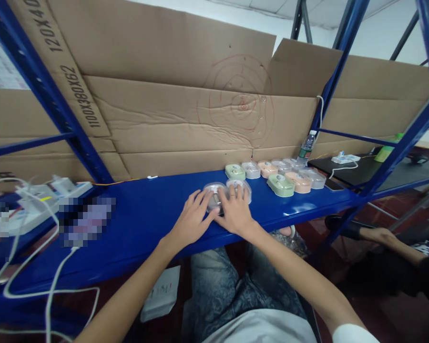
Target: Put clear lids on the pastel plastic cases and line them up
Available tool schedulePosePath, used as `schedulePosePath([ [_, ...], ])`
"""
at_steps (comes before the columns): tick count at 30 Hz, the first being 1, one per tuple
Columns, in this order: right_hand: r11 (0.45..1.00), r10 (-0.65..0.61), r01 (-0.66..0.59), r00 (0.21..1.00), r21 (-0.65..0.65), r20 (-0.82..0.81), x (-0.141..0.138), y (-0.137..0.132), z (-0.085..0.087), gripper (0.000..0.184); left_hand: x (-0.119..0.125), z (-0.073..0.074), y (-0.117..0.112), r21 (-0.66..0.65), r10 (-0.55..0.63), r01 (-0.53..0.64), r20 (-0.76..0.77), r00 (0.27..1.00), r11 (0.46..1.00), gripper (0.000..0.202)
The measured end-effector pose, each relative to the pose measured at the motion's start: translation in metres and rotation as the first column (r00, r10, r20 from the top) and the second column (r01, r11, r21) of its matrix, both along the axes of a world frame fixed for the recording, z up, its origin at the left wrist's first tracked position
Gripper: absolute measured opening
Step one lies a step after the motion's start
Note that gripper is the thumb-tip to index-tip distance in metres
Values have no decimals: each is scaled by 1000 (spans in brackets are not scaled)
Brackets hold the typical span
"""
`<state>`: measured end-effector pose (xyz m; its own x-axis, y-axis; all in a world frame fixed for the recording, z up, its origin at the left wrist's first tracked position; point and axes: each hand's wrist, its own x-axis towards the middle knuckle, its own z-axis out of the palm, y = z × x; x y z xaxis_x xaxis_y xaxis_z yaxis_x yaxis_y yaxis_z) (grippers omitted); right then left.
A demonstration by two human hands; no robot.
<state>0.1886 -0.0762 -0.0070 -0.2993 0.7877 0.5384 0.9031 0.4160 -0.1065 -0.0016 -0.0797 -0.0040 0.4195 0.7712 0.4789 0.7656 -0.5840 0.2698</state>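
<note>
Two clear plastic cases lie side by side on the blue shelf [143, 214]. My left hand [191, 221] rests with fingers spread against the left clear case [214, 195], touching its near side. My right hand [236, 212] lies flat with fingers stretched over the right clear case [241, 186]. Both hands meet at the thumbs in front of the two cases. Neither hand is wrapped round a case.
Behind and to the right stand several small cases in green [280, 185], orange [298, 181] and clear plastic. A water bottle [306, 145] stands by a blue upright. White power strips [39, 197] and cables lie at left. Cardboard [186, 109] backs the shelf. Another person's arm [382, 236] is at lower right.
</note>
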Motion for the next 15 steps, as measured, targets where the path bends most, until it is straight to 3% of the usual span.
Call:
schedulePosePath([
  [2, 996, 55, -54, 998, -68, 3, -12, -3, 8, 94, 3, -2, -5, 11, 60, -60, -4, 998, 998, 64],
  [4, 986, 140, -140, 990, -91, -2, -4, -6, 19, 101, 1, -4, -7, 17, 104, -104, -15, 994, 994, 66],
  [7, 972, 225, -224, 974, -65, 6, 43, -4, 36, 100, -3, -2, -10, 27, 123, -122, -19, 992, 992, 68],
  [9, 992, 115, -113, 993, -54, 35, 93, 5, 44, 97, 1, 1, -13, 43, 114, -114, -2, 993, 993, 70],
  [11, 996, -89, 90, 992, -10, 90, 149, 20, 47, 96, 11, 6, -15, 60, 86, -87, 15, 996, 994, 73],
  [13, 959, -282, 282, 946, 20, 158, 200, 35, 43, 93, 26, 9, -16, 74, 55, -55, 9, 998, 996, 75],
  [15, 921, -382, 390, 893, 14, 238, 239, 46, 33, 88, 44, 9, -14, 83, 55, -51, -46, 997, 995, 75],
])
